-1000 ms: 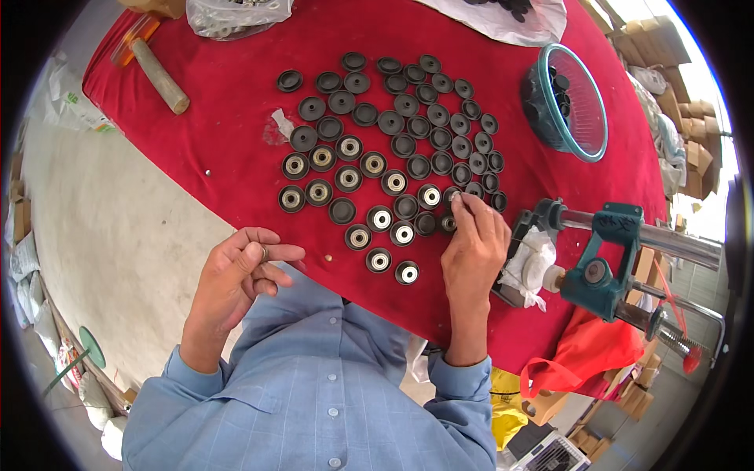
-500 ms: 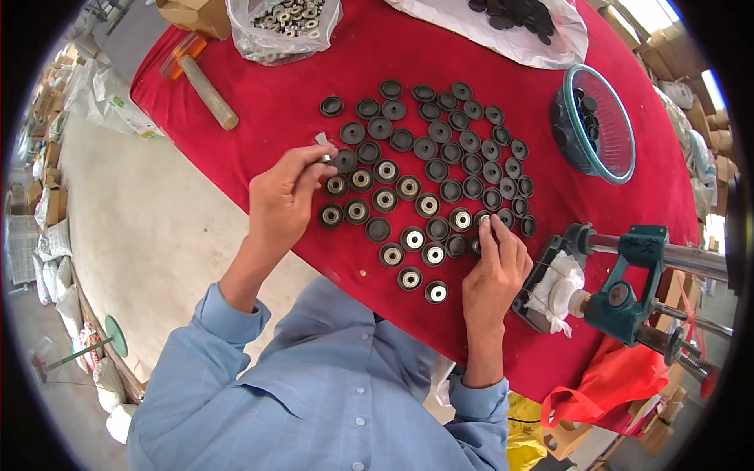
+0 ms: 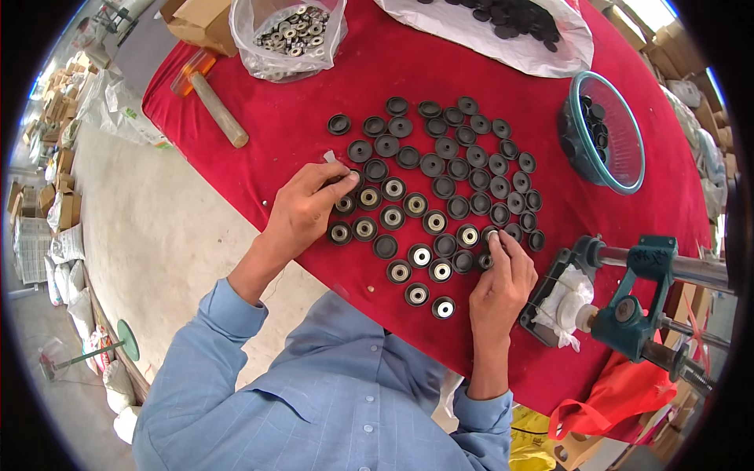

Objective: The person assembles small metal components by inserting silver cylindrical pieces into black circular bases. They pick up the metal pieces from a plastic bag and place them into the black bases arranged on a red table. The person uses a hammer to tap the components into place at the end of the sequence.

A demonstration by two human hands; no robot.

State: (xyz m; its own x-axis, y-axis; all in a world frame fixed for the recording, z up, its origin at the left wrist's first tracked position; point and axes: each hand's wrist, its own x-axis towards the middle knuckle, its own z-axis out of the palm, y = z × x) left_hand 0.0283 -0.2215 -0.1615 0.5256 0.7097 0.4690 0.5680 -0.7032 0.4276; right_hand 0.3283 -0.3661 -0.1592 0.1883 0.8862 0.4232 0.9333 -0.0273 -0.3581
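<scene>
Several round black caps point(image 3: 431, 165) lie in loose rows on a red cloth, hollow side up. Many of the nearer ones hold a silver ring-shaped bearing point(image 3: 415, 205). At the left end of the rows, my left hand point(image 3: 302, 210) pinches a bearing point(image 3: 355, 176) down at a black cap; the fingers partly hide both. A small whitish scrap point(image 3: 330, 157) shows by its fingertips. On the right side, my right hand point(image 3: 504, 286) has thumb and fingers closed at another bearing point(image 3: 491, 235) in a cap, largely covered by the fingertips.
A clear bag of bearings point(image 3: 292, 35) and a wooden-handled hammer point(image 3: 217, 110) lie far left. Black discs point(image 3: 510, 20) rest on a white sack at the back. A teal basket point(image 3: 628, 141) holds more black pieces. A green metal press point(image 3: 628, 302) stands at right.
My left hand has moved a little right, bringing its bearing from beside a cap onto it. My right hand stays at the same cap. The whole view has shifted slightly.
</scene>
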